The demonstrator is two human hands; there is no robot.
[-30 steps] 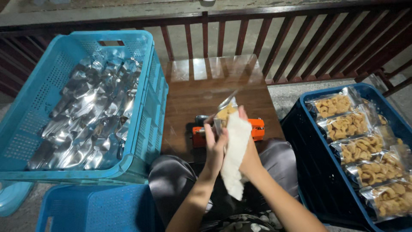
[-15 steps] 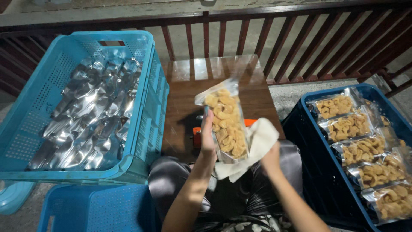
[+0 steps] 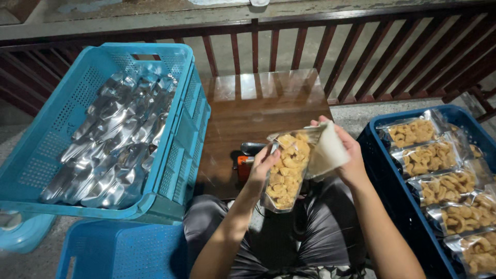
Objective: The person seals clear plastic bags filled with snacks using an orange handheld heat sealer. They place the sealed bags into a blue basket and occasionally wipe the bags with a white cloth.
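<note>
My left hand (image 3: 262, 166) grips the left edge of a clear bag of yellow fried snacks (image 3: 287, 170), held upright over my lap. My right hand (image 3: 347, 155) holds a white cloth (image 3: 326, 153) pressed against the upper right side of the bag. Both hands are in front of a small dark wooden table (image 3: 258, 111). An orange device (image 3: 243, 166) sits on the table's near edge, mostly hidden behind the bag and my left hand.
A light blue crate (image 3: 178, 139) of silver foil bags stands on the left, over another blue crate (image 3: 121, 250). A dark blue crate (image 3: 385, 175) with several filled snack bags is on the right. A brown wooden railing (image 3: 310, 46) runs behind the table.
The snack bag came up from behind the cloth and turned to face me, then dropped lower. The cloth moved from the front of my hands to the bag's right side.
</note>
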